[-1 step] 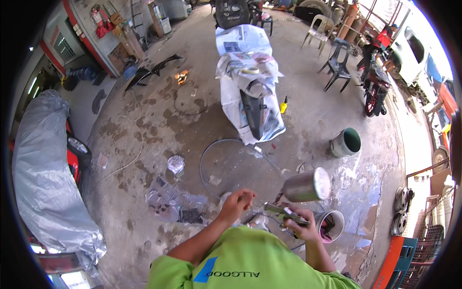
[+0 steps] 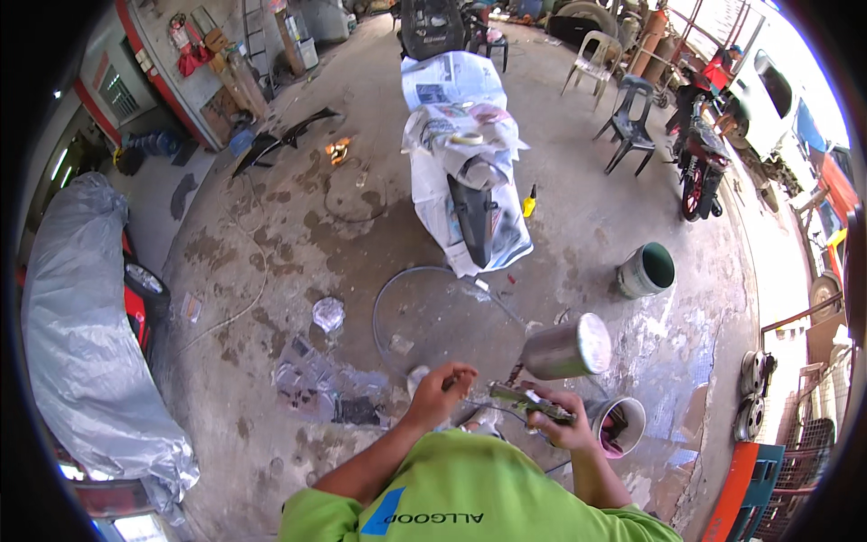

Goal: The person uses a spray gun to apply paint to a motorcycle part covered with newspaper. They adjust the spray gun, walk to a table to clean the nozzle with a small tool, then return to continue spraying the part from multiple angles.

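My right hand (image 2: 562,420) is wrapped round a metal spray gun (image 2: 528,403), held low in front of my body. A large silver cup (image 2: 558,350) with a pale round end stands beyond the grip, tilted, and seems joined to the gun's front. To its left, my left hand (image 2: 444,390) is raised with its fingers curled in toward the thumb. Whatever lies between those fingers is hidden. Farther ahead, newspaper sheets (image 2: 432,203) cover a stand bearing a dark, elongated panel (image 2: 472,221). A thin hose (image 2: 377,312) curves over the floor between my hands and the stand.
A white bucket (image 2: 639,425) with reddish contents stands beside my right hand; a green-lined bucket (image 2: 657,264) is farther right. Beyond are a dark chair (image 2: 629,117), a motorcycle (image 2: 700,167) and a person in red (image 2: 720,70). A covered car (image 2: 86,316) occupies the left.
The whole view has shifted very slightly. My left hand has turned a little, its fingers still curled; the right hand keeps its grip on the spray gun.
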Demonstrator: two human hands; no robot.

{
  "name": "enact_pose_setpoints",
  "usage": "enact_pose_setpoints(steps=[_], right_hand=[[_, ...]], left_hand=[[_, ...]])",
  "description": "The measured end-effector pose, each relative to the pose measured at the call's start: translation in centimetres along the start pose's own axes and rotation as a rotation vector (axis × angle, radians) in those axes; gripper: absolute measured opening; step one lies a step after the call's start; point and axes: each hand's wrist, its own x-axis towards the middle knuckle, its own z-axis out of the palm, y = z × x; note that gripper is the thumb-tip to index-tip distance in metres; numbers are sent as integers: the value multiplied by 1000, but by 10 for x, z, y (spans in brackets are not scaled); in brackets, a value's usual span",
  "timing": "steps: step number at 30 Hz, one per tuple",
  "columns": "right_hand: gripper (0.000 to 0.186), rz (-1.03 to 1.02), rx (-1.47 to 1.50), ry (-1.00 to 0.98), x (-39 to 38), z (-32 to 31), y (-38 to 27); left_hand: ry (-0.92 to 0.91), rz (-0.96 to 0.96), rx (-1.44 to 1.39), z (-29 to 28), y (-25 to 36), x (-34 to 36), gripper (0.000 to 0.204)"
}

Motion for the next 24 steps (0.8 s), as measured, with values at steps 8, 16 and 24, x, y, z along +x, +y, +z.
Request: enact_pose_setpoints(steps=[8,16,24], right_hand=[[46,-2,56,-152,77,51,-39],[46,-147,-86,-366,148,112,-64],[58,-313,270,-293,193,162,-45]], left_hand=[[213,539,420,-43,49,-11,5],[137,23,-239,-133,45,-27,13],[267,103,-645,-202,100,-46,32]])
